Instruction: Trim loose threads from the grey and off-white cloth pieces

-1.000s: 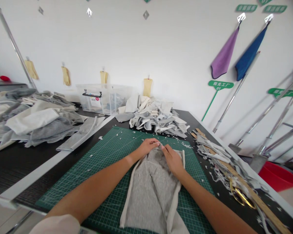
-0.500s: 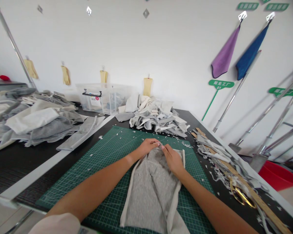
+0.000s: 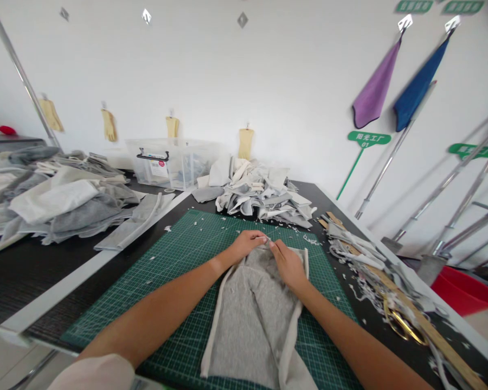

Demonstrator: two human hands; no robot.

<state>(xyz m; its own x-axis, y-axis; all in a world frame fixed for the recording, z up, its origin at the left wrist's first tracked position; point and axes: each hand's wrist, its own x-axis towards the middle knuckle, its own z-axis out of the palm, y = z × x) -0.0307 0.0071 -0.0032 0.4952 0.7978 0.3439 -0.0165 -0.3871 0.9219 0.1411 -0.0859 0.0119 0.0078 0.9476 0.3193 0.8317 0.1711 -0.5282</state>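
Grey fabric pinched by left hand and right hand, angled inward.

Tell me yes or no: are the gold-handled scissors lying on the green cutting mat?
No, the gold-handled scissors lie on the black table right of the green cutting mat, among fabric scraps beside a wooden ruler.

bare left hand, bare right hand, bare forearms, pale fabric sleeve
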